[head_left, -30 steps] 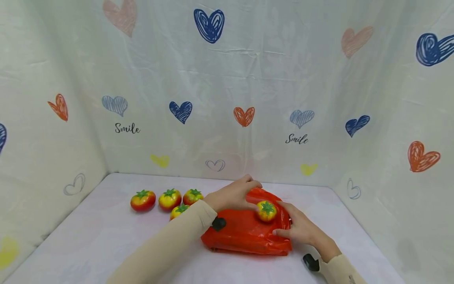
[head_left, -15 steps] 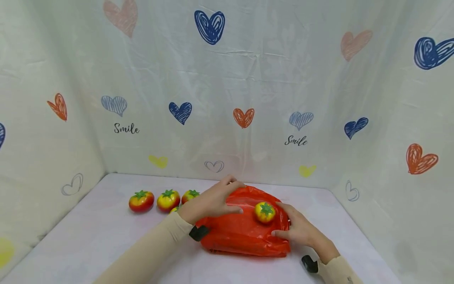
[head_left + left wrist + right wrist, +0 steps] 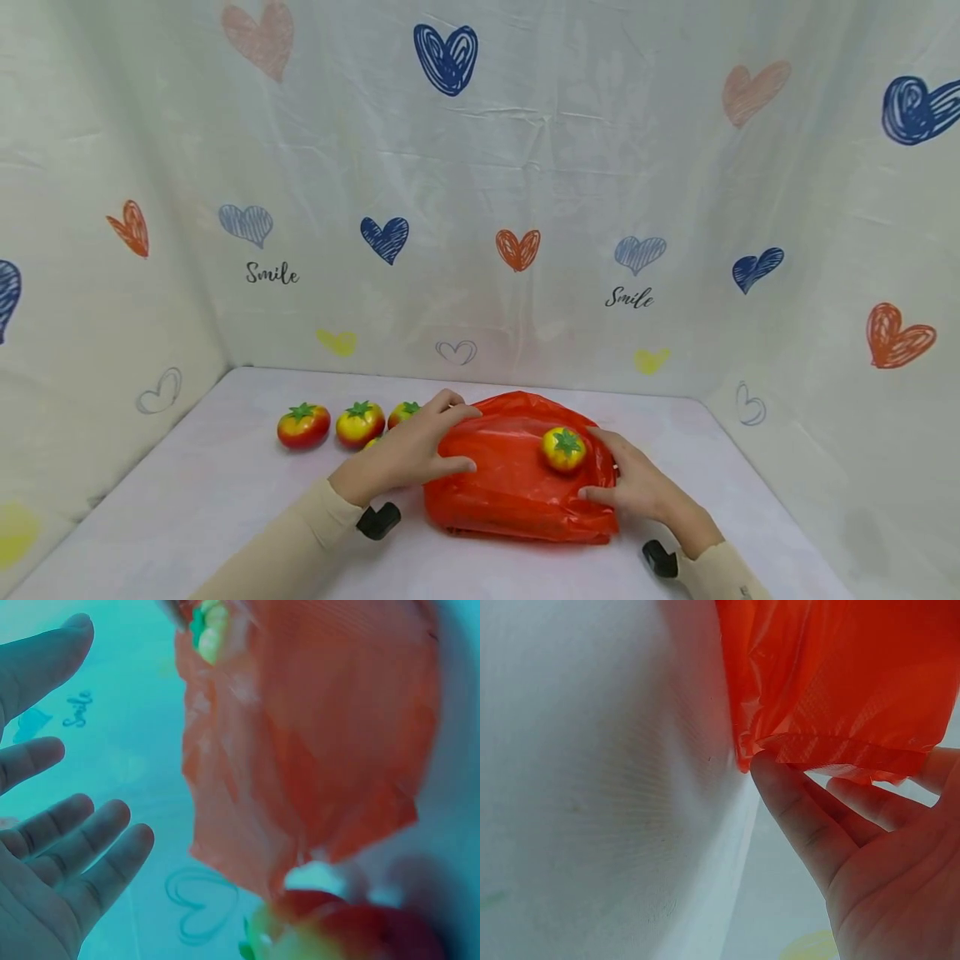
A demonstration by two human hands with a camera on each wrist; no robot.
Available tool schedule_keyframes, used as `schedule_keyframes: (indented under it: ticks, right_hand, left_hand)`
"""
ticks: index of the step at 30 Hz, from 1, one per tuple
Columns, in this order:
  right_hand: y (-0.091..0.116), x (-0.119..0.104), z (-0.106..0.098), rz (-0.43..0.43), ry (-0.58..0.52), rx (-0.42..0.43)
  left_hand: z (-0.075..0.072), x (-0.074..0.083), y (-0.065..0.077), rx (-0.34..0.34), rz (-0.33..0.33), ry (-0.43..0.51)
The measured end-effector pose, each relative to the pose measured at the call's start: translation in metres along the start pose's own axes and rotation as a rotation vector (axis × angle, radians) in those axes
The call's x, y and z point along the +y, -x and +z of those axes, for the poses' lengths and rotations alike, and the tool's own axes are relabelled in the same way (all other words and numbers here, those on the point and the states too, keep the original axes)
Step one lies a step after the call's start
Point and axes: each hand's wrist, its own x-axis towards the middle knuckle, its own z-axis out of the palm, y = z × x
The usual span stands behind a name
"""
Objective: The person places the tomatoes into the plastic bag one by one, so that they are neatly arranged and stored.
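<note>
Backdrop (image 3: 570, 183): pale hanging cloth at the back and both sides, printed with scribbled hearts (image 3: 517, 250) and the word "Smile" (image 3: 272, 273), twice.
Table (image 3: 172, 533): whitish, faintly tinted, with creased cloth rising behind it.
Red bag (image 3: 502, 471): shiny, wrinkled plastic, lying low on the table, mostly between the two hands, its far edge rising to a soft peak.
Left hand (image 3: 408, 447): comes out of a beige sleeve (image 3: 277, 550) at the bag's left edge; thumb and fingers wide apart, nothing held. The left wrist view shows the palm bare and the fingers spread.
Right hand (image 3: 641, 485): grips the bag's right end lightly, thumb on the near side, index finger on the far side, a wide gap between them; how firmly it holds, I cannot tell.
Tomatoes on the table (image 3: 360, 425): four, red and yellow with green tops, left of the bag; the nearest is mostly hidden by the left hand.
Single tomato (image 3: 564, 450): yellow, green top upward, on the red plastic between right thumb and index finger.
Black wrist pieces (image 3: 378, 522): one below each wrist.
</note>
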Motion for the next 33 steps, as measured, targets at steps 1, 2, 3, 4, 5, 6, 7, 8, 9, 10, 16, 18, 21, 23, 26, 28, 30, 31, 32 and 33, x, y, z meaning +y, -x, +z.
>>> schedule_keyframes:
  ticks: [1,2,3,4,5,6,7,8,9,10,16,18,21,23,26,28,30,31,32,33]
  right_hand:
    - [0.0,0.0,0.001,0.007,-0.001,0.0]
    - [0.0,0.0,0.001,0.007,-0.001,0.0]
    - [0.0,0.001,0.002,0.008,-0.003,0.0]
    - [0.0,0.001,0.002,0.008,-0.004,0.002]
    - [0.0,0.001,0.001,0.007,-0.004,0.003]
    - [-0.001,0.001,0.001,0.005,-0.006,0.003]
    - [-0.001,0.002,0.001,0.005,-0.01,0.002]
    - [-0.001,0.002,0.002,0.003,-0.012,0.0]
    - [-0.001,0.002,0.002,0.001,-0.011,-0.001]
    - [0.0,0.002,0.002,0.0,-0.01,-0.002]
    - [0.001,0.001,0.002,-0.004,-0.004,0.001]
    - [0.001,0.001,0.002,-0.003,-0.004,0.001]
    - [0.0,0.002,0.002,0.0,0.001,0.001]
    - [0.0,0.002,0.002,-0.004,0.007,0.004]
    - [0.0,0.002,0.002,-0.006,0.011,0.009]
    - [0.0,0.002,0.002,-0.004,0.011,0.009]
    - [0.0,0.002,0.002,-0.002,0.01,0.007]
    - [0.0,0.002,0.002,-0.001,0.01,0.006]
    - [0.0,0.002,0.002,0.0,0.012,0.005]
    - [0.0,0.002,0.002,0.002,0.012,0.003]
  left_hand:
    - [-0.001,-0.002,0.003,0.004,-0.009,0.001]
    - [-0.002,-0.005,0.006,0.009,-0.017,-0.003]
    - [-0.004,-0.007,0.01,0.015,-0.025,-0.002]
    - [-0.005,-0.009,0.012,0.023,-0.028,-0.001]
    - [-0.006,-0.011,0.014,0.034,-0.032,-0.003]
    - [-0.007,-0.014,0.017,0.044,-0.037,-0.006]
    - [-0.008,-0.016,0.019,0.053,-0.043,-0.01]
    - [-0.009,-0.019,0.022,0.062,-0.052,-0.017]
    - [-0.01,-0.022,0.025,0.072,-0.059,-0.019]
    - [-0.01,-0.024,0.027,0.085,-0.06,-0.024]
    - [-0.018,-0.042,0.042,0.162,-0.065,-0.049]
    - [-0.022,-0.048,0.046,0.179,-0.076,-0.044]
    - [-0.026,-0.058,0.052,0.2,-0.086,-0.06]
    - [-0.03,-0.065,0.056,0.221,-0.086,-0.074]
    - [-0.034,-0.075,0.062,0.269,-0.07,-0.096]
    - [-0.037,-0.081,0.067,0.303,-0.062,-0.099]
    - [-0.04,-0.087,0.071,0.33,-0.059,-0.108]
    - [-0.041,-0.09,0.073,0.339,-0.062,-0.113]
    - [-0.042,-0.093,0.075,0.347,-0.066,-0.124]
    - [-0.043,-0.095,0.077,0.353,-0.07,-0.129]
